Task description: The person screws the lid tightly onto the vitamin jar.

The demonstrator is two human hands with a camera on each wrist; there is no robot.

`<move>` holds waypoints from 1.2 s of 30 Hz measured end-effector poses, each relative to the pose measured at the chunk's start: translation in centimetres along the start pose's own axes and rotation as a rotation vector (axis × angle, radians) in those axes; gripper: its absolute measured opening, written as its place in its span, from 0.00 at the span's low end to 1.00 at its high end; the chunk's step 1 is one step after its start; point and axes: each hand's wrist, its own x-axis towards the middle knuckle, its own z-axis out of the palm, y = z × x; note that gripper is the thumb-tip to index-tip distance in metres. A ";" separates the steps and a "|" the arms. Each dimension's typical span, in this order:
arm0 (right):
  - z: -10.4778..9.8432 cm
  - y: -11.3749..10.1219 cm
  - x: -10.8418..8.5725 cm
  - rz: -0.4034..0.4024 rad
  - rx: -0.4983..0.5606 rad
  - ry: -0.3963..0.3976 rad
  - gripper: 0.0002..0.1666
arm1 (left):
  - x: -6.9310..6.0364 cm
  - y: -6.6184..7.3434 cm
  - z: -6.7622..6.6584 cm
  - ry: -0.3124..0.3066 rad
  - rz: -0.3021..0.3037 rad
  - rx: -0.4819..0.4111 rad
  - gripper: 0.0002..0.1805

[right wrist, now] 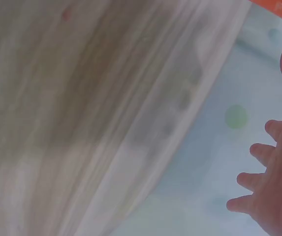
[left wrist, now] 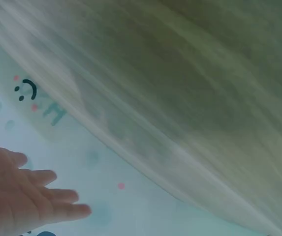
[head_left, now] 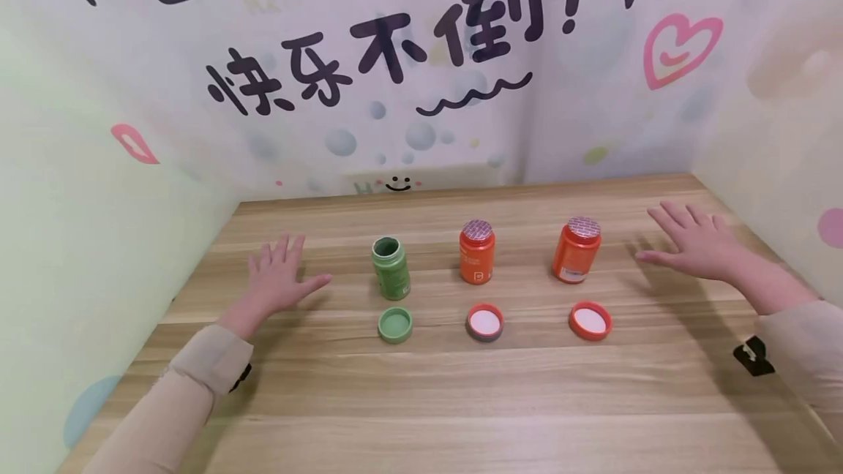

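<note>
My left hand (head_left: 275, 281) is at the left of the wooden table, fingers spread, holding nothing. To its right stands a green jar (head_left: 392, 273) with an open mouth, a green lid (head_left: 395, 325) lying in front of it. Two red-orange jars with brick-patterned tops, a middle jar (head_left: 477, 254) and a right jar (head_left: 574, 254), stand upright farther right. Before them lie a red lid with a dark side (head_left: 484, 322) and a red lid (head_left: 590, 321), pale insides up. My right hand (head_left: 701, 243), fingers spread, is right of the right jar, apart from it.
The wooden tabletop (head_left: 461, 401) extends toward me. Behind it hangs a white printed cloth (head_left: 316, 137) with dark lettering, and pale walls close in both sides. A small black object (head_left: 754, 357) sits by the right sleeve.
</note>
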 end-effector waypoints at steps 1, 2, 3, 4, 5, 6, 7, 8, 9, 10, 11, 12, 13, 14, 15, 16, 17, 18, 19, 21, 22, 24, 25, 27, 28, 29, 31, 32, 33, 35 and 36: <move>-0.2 -0.1 0.1 -0.005 0.013 0.010 0.56 | 0.0 0.1 0.0 0.004 0.003 0.002 0.54; -0.3 -0.3 0.1 -0.012 0.024 0.024 0.54 | 0.0 0.2 -0.1 0.012 0.014 0.004 0.53; -0.5 -0.5 0.1 -0.022 0.038 0.039 0.54 | -0.1 0.4 -0.2 0.017 0.024 0.004 0.53; -0.8 -0.7 0.1 -0.035 0.054 0.055 0.53 | -0.1 0.7 -0.3 0.021 0.035 -0.001 0.52; -1.0 -0.9 0.1 -0.053 0.070 0.075 0.52 | -0.1 1.0 -0.3 0.026 0.052 -0.012 0.52; -1.3 -1.2 0.0 -0.068 0.097 0.091 0.51 | -0.1 1.3 -0.4 0.026 0.071 -0.040 0.51; -1.7 -1.6 -0.1 -0.087 0.131 0.107 0.51 | -0.1 1.7 -0.5 0.015 0.089 -0.081 0.51; -2.0 -1.9 -0.2 -0.111 0.161 0.125 0.51 | 0.0 2.1 -0.5 -0.001 0.104 -0.130 0.52; -2.4 -2.4 -0.3 -0.133 0.192 0.138 0.51 | 0.0 2.6 -0.6 -0.023 0.115 -0.186 0.52; -2.8 -2.9 -0.4 -0.153 0.219 0.150 0.52 | 0.0 3.0 -0.6 -0.046 0.123 -0.239 0.53; -3.1 -3.5 -0.5 -0.174 0.246 0.159 0.52 | 0.0 3.5 -0.6 -0.069 0.131 -0.294 0.53; -3.5 -4.1 -0.5 -0.191 0.262 0.169 0.52 | 0.0 4.0 -0.5 -0.091 0.135 -0.344 0.54; -3.9 -4.7 -0.6 -0.207 0.262 0.180 0.52 | 0.0 4.4 -0.5 -0.109 0.137 -0.384 0.54; -4.2 -5.4 -0.7 -0.221 0.259 0.192 0.52 | 0.1 4.9 -0.4 -0.117 0.140 -0.419 0.53; -4.5 -6.0 -0.7 -0.236 0.256 0.204 0.52 | 0.1 5.3 -0.3 -0.121 0.144 -0.448 0.53; -4.8 -6.7 -0.8 -0.248 0.252 0.218 0.52 | 0.2 5.7 -0.2 -0.124 0.143 -0.478 0.52; -5.0 -7.3 -0.8 -0.262 0.254 0.229 0.51 | 0.2 6.1 -0.1 -0.126 0.142 -0.517 0.52; -5.2 -8.0 -0.8 -0.272 0.260 0.236 0.51 | 0.3 6.4 0.0 -0.128 0.138 -0.556 0.51; -5.3 -8.7 -0.9 -0.286 0.271 0.244 0.50 | 0.4 6.8 0.1 -0.130 0.134 -0.599 0.51; -5.3 -10.1 -0.9 -0.314 0.302 0.254 0.49 | 0.5 7.3 0.4 -0.133 0.122 -0.678 0.50; -5.3 -10.9 -0.8 -0.325 0.316 0.255 0.49 | 0.6 7.6 0.5 -0.131 0.115 -0.713 0.49; -5.0 -12.5 -0.8 -0.348 0.342 0.254 0.48 | 0.7 8.1 0.8 -0.120 0.102 -0.751 0.48; -4.9 -13.3 -0.7 -0.359 0.345 0.255 0.47 | 0.7 8.3 1.0 -0.110 0.101 -0.758 0.48; -4.6 -14.7 -0.6 -0.385 0.344 0.258 0.46 | 0.9 8.8 1.4 -0.087 0.092 -0.760 0.47; -4.4 -15.3 -0.5 -0.399 0.342 0.258 0.45 | 1.0 9.0 1.6 -0.074 0.092 -0.761 0.46; -4.3 -15.9 -0.4 -0.410 0.336 0.259 0.45 | 1.1 9.2 1.8 -0.064 0.094 -0.758 0.45; -3.9 -16.9 -0.1 -0.439 0.317 0.265 0.44 | 1.2 9.5 2.2 -0.048 0.098 -0.762 0.43; -3.6 -17.4 0.0 -0.455 0.310 0.261 0.44 | 1.3 9.6 2.5 -0.041 0.098 -0.765 0.42; -3.4 -17.8 0.1 -0.467 0.306 0.254 0.44 | 1.3 9.7 2.6 -0.036 0.098 -0.767 0.41; -2.8 -18.8 0.3 -0.481 0.312 0.226 0.44 | 1.4 9.9 2.9 -0.025 0.093 -0.770 0.40; -2.5 -19.3 0.4 -0.489 0.320 0.208 0.44 | 1.4 10.0 3.0 -0.020 0.085 -0.775 0.40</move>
